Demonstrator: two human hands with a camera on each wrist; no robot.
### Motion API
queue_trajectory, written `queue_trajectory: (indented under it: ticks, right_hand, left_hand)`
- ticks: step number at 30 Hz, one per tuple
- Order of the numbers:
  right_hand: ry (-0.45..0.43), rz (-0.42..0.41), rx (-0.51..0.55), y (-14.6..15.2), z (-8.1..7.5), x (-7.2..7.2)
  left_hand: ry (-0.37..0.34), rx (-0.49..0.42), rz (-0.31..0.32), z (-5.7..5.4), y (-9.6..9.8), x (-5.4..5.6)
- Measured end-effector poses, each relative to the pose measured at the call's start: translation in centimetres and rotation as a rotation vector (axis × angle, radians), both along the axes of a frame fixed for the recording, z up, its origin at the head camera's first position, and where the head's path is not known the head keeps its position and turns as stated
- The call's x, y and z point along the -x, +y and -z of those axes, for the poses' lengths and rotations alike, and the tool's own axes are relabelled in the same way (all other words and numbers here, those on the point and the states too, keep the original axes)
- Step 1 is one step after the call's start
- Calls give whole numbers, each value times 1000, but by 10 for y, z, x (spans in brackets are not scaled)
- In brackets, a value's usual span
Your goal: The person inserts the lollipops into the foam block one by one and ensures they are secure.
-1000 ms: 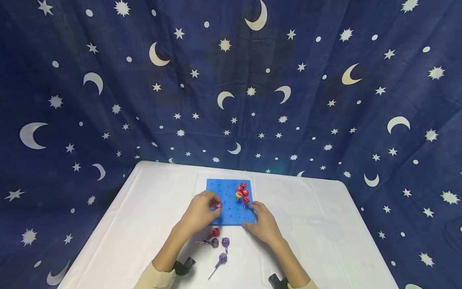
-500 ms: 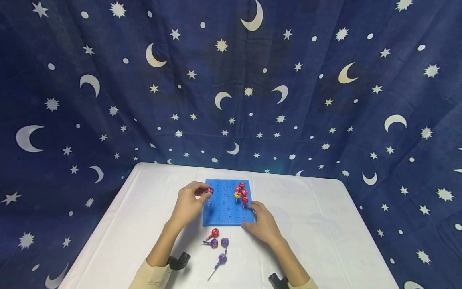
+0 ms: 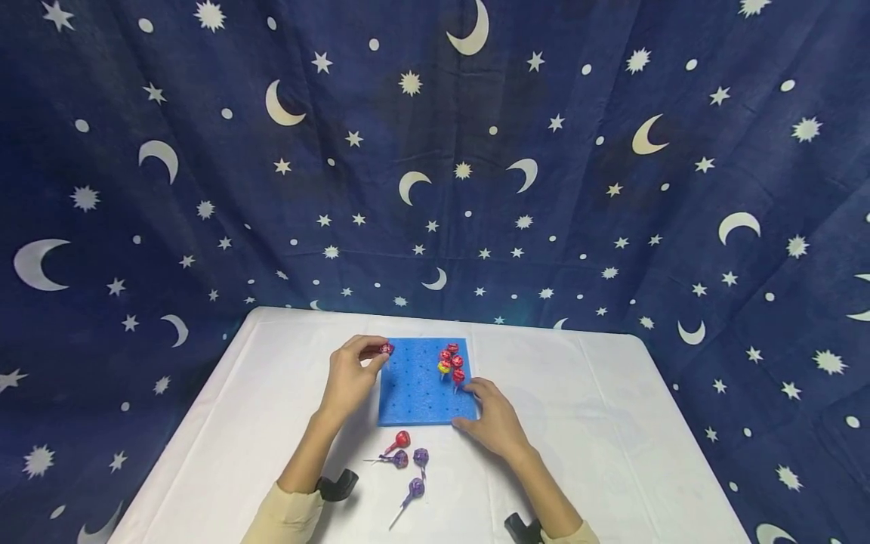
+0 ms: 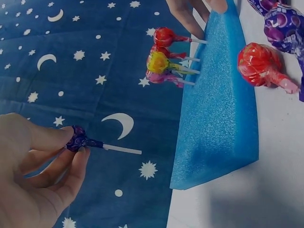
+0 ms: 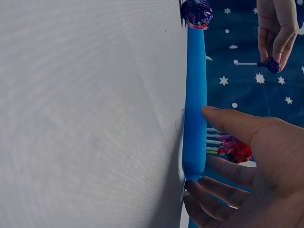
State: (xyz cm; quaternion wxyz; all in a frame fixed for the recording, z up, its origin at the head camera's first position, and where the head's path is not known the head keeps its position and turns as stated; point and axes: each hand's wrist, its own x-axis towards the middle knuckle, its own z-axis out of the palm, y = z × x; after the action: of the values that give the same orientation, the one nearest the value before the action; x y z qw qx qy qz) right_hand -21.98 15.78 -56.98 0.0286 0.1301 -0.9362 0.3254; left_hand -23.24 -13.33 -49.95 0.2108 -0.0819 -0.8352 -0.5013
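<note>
1. Pinching a purple lollipop (image 4: 88,141) by its head with left hand (image 3: 348,378), stick pointing free of the foam (image 3: 414,393), lower left of the left wrist view.
2. Resting right hand (image 3: 499,423), loosely spread, against the foam, lower centre of the head view.
3. Upright there: red and yellow lollipops (image 3: 458,361).
4. Loose below: four lollipops (image 3: 416,488).

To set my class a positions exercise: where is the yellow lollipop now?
In the head view, the yellow lollipop stands in the right half of the blue foam board, immediately left of a cluster of red lollipops.
</note>
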Motion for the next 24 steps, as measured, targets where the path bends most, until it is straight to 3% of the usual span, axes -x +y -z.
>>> queue_trajectory:
  ticks: [13,24]
  right_hand:
    - [-6,15,1,1,1,0]
    - [4,2,19,0,3,1]
  left_hand:
    - [-2,-81,22,13,-2,17]
    - [2,-60,23,24,1,28]
